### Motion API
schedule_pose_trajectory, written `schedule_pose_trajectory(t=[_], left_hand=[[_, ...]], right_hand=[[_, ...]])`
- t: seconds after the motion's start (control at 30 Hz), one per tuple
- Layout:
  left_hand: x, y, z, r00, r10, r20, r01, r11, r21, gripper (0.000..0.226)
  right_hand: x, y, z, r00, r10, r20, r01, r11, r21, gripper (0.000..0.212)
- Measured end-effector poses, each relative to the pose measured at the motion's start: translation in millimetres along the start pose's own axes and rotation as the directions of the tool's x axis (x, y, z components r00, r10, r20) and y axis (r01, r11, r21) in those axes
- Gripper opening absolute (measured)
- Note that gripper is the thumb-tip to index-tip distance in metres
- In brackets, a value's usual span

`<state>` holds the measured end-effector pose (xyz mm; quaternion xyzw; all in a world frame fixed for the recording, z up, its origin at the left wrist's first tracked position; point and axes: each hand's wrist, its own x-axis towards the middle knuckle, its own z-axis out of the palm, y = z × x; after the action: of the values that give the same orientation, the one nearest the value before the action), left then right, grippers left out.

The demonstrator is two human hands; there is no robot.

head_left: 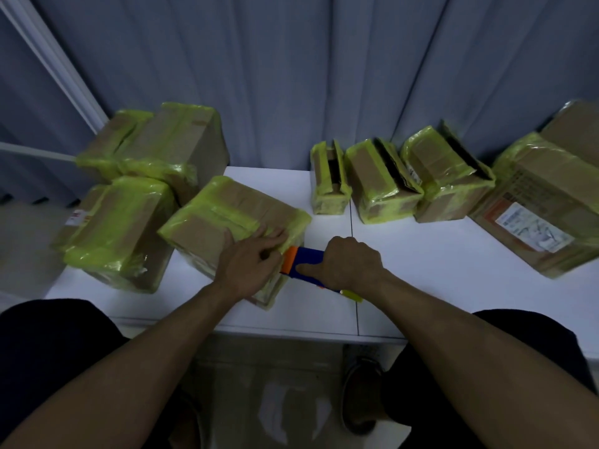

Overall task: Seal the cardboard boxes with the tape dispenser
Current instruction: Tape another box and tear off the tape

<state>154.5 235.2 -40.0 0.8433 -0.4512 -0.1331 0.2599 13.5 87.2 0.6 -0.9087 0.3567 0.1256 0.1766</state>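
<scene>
A cardboard box (223, 218) banded with yellow-green tape lies tilted on the white table (421, 270), just left of centre. My left hand (249, 264) presses flat on its near right corner, fingers spread over the tape. My right hand (350, 264) grips the blue and orange tape dispenser (298, 262), which touches the box's right edge. A bit of yellow tape roll (351, 294) shows below my right wrist.
Three small taped boxes (382, 179) with open slits stand in a row at the back. A larger labelled box (544, 218) lies at the right. More taped boxes (129, 222) are stacked at the left. Grey curtains hang behind. My legs and a shoe show below the table edge.
</scene>
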Motion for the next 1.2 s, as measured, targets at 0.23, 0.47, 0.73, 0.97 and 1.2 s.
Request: schedule_pose_trajectory(t=[0.23,0.47,0.73,0.97,1.2], left_hand=[[-5.8,-6.7,4.6,0.998,0.032,-0.052,-0.029,0.998,0.049,0.056],[-11.4,-5.7,15.1,0.986,0.067,-0.153,-0.037,0.981,0.191,0.061],[-49.7,-10.6,5.5,0.983,0.106,-0.149,-0.021,0.873,0.487,0.06],[-75.3,-22.5,-16.3,0.974,0.22,-0.047,-0.185,0.903,0.387,0.06],[-95.4,-17.4,-36.3,0.989,-0.121,0.086,0.08,0.923,0.376,0.098]], right_hand=[[1.9,2.4,5.9,0.997,0.044,0.055,-0.044,0.999,-0.015,0.062],[-27.7,28.2,-7.5,0.998,0.019,0.058,-0.03,0.979,0.2,0.066],[-88.2,50.5,1.3,0.995,0.039,-0.093,0.015,0.855,0.519,0.054],[-109.0,51.2,2.7,0.97,-0.056,-0.236,0.194,0.761,0.619,0.041],[-106.0,37.4,18.3,0.964,-0.129,-0.234,0.23,0.843,0.486,0.045]])
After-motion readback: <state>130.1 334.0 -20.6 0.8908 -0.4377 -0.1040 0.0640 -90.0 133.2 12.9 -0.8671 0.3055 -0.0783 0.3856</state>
